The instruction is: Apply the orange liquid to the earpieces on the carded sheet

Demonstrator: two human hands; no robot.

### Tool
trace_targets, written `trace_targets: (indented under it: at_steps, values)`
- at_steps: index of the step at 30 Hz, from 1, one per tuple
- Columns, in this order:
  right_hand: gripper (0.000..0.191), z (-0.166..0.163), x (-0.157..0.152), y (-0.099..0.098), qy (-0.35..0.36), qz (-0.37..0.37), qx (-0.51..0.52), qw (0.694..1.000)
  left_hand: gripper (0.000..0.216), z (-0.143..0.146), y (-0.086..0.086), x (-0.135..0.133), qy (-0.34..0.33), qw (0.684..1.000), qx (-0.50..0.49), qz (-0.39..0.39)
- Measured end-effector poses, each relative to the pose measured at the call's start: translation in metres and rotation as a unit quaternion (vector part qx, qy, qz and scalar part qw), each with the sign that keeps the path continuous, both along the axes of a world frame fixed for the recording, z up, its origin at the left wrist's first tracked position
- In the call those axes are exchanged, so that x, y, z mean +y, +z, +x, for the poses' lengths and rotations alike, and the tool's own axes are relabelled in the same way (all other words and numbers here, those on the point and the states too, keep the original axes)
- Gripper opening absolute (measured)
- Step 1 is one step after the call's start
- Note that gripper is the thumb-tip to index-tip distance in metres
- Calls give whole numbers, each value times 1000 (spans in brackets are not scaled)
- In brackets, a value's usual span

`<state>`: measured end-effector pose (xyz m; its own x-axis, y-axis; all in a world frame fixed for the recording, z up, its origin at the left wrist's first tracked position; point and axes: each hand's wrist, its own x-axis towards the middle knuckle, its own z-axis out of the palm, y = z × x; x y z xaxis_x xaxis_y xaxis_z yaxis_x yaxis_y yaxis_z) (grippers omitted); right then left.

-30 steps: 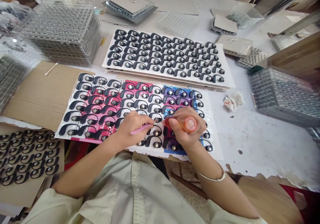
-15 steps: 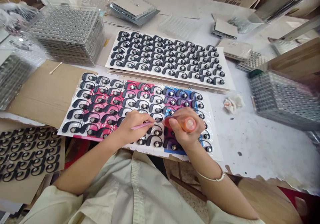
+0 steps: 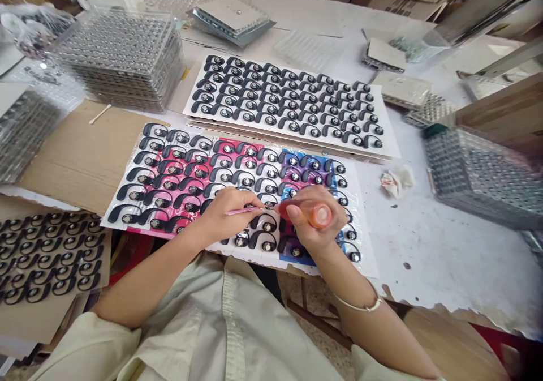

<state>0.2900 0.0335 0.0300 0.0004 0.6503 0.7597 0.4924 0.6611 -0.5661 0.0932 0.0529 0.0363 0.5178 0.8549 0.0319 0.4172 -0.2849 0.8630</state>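
In my left hand (image 3: 229,214) a slim pink tool (image 3: 242,210), which looks like tweezers, is pinched and points right. My right hand (image 3: 320,228) is wrapped round an orange squeeze bottle (image 3: 318,213), tilted so that its narrow tip faces left. Tool tip and bottle tip are close together above one of the black hook-shaped pieces; whether they touch it I cannot tell. Rows of these black hook-shaped pieces (image 3: 169,183), each with a shiny round stone, lie on a plastic-covered board (image 3: 362,239) with pink and blue print. My hands hide several pieces.
Behind lies another white board (image 3: 388,137) with rows of black pieces. Stacked clear trays (image 3: 119,58) stand at the back left, more trays (image 3: 483,171) at the right. Crumpled tissue (image 3: 396,182) lies right of the board, a cotton swab (image 3: 100,114) on cardboard (image 3: 80,154) at the left.
The whole scene has shifted slightly right as the head moved. My left hand's pink tool has turned a little and its tip is nearer the bottle tip. Both grips are the same.
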Motion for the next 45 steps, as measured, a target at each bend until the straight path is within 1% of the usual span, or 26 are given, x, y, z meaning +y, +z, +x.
trace_targets:
  at_steps: [11,16,19,21,23,24,26,28,29,30,31,32,33,34,35,37,38,40,42,45]
  values:
    - [15,1,-3,1,-15,-18,-24,999,10,2,-2,0,12,1000,-11,-22]
    - [14,0,-2,2,2,-22,-27,999,10,0,-2,0,1,1000,-5,1]
    - [15,0,-2,9,7,-31,4,999,11,-2,-2,-3,-12,998,19,56]
    - [16,5,-4,22,-10,-33,68,997,11,-2,-1,-7,-26,993,34,113]
    - [17,18,-8,38,-56,-31,156,986,12,-1,0,-13,-44,981,29,184]
    - [18,28,-10,47,-88,-31,201,975,12,-1,1,-16,-49,974,16,221]
    - [25,55,-14,59,-178,-31,263,948,12,-3,6,-21,-36,959,-25,278]
    - [32,89,-18,63,-230,-54,297,925,10,-10,13,-25,5,953,-65,297]
    - [35,107,-20,61,-247,-44,337,907,10,-15,17,-26,26,951,-75,300]
    - [36,123,-22,56,-236,-88,375,892,9,-22,19,-26,45,950,-72,301]
    - [39,138,-24,50,-233,-139,413,869,9,-31,21,-26,65,948,-62,305]
    - [41,150,-27,43,-243,-183,448,841,10,-41,22,-24,90,946,-45,307]
    - [42,160,-30,35,-254,-212,471,818,9,-52,22,-23,117,944,-24,306]
    - [42,167,-33,28,-255,-239,477,807,8,-64,21,-20,166,940,-2,298]
    - [43,172,-36,21,-250,-257,481,800,7,-76,19,-18,225,939,31,259]
    - [45,177,-40,10,-226,-276,486,798,15,-101,14,-13,342,923,36,173]
    - [46,179,-41,6,-215,-278,489,798,18,-112,11,-11,386,913,24,131]
    - [45,184,-41,0,-181,-299,491,798,22,-133,5,-7,449,889,-10,86]
    - [43,192,-37,-6,-140,-308,477,811,27,-148,0,-4,483,872,-54,53]
    - [38,207,-32,-14,-61,-318,422,847,31,-160,-8,-3,499,860,-106,15]
